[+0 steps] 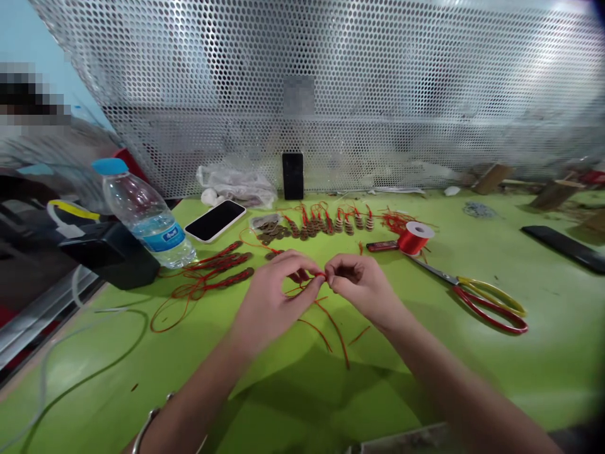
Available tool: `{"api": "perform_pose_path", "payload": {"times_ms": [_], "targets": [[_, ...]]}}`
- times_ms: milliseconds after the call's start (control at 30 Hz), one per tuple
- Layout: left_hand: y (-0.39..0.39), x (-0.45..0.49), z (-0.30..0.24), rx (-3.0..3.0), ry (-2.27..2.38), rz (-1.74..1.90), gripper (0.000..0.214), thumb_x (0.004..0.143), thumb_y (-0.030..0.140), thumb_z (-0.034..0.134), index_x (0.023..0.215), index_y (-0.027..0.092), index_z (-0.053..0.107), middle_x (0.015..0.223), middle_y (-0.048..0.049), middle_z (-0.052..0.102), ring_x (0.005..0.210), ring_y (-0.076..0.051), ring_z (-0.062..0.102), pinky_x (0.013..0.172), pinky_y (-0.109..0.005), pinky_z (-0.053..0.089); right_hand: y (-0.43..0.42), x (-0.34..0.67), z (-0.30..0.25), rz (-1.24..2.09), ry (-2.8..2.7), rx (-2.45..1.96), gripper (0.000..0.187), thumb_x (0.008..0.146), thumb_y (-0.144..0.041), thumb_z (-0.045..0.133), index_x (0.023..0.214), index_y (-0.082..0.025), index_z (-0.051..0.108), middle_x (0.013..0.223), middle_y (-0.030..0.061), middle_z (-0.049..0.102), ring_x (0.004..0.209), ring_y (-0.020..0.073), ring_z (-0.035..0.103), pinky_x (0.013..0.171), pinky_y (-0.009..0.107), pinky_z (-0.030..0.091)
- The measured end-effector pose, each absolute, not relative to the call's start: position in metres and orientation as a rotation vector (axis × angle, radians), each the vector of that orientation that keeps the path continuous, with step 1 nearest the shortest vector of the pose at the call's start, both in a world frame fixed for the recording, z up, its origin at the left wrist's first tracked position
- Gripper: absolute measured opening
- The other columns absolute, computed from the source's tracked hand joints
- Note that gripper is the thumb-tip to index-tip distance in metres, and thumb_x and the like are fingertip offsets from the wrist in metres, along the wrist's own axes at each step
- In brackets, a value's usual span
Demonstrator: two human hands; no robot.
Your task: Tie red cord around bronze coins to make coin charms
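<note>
Red cord (pixel 321 275) sits between the hands, above the green surface (pixel 293 394); fingers of the left hand (pixel 276 293) and right hand (pixel 362 284) pinch it closed. Likely light, limp and slightly slippery, it suits a fingertip hold near its bunched part.

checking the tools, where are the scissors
In the head view, the scissors lie on the green table, right of the right hand and next to the red spool.

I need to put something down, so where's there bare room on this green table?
Mostly bare table shows between the scissors and the dark slab, and nearer, between the scissors and right forearm. It's crowded beyond the left hand and right hand, with coin strings and the red spool.
</note>
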State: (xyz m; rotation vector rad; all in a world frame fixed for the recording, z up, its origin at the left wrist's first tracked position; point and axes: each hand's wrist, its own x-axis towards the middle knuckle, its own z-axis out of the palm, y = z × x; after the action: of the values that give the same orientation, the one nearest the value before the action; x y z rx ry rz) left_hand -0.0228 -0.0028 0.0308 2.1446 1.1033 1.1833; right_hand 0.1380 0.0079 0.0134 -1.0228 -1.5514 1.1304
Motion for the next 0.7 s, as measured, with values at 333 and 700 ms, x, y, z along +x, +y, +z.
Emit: {"api": "perform_pose_path", "payload": {"times_ms": [333,700], "targets": [[0.009,-0.033,0.036,1.303,0.803,1.269,0.009,0.079,0.019,0.043,0.07,0.021,0.047,0.077,-0.0033,0.057,0.074,-0.016,0.058,0.068,-0.03,0.052,0.03,0.149,0.001,1.216,-1.149,-1.055,0.004,0.06,-0.018,0.056,0.059,-0.015,0.057,0.052,-0.0031,0.049,0.05,0.008,0.043,0.047,0.02,0.033],[0.026,-0.061,0.049,0.469,0.627,1.572,0.021,0.084,0.009,0.038,0.067,0.015,0.049,0.059,0.0019,0.046,0.051,-0.008,0.048,0.05,-0.019,0.044,0.071,0.209,0.007,1.11,-0.58,-0.834,0.022,0.067,-0.017,0.061,0.057,-0.018,0.042,0.051,-0.0081,0.041,0.043,0.0028,0.041,0.04,0.011,0.035]]}}
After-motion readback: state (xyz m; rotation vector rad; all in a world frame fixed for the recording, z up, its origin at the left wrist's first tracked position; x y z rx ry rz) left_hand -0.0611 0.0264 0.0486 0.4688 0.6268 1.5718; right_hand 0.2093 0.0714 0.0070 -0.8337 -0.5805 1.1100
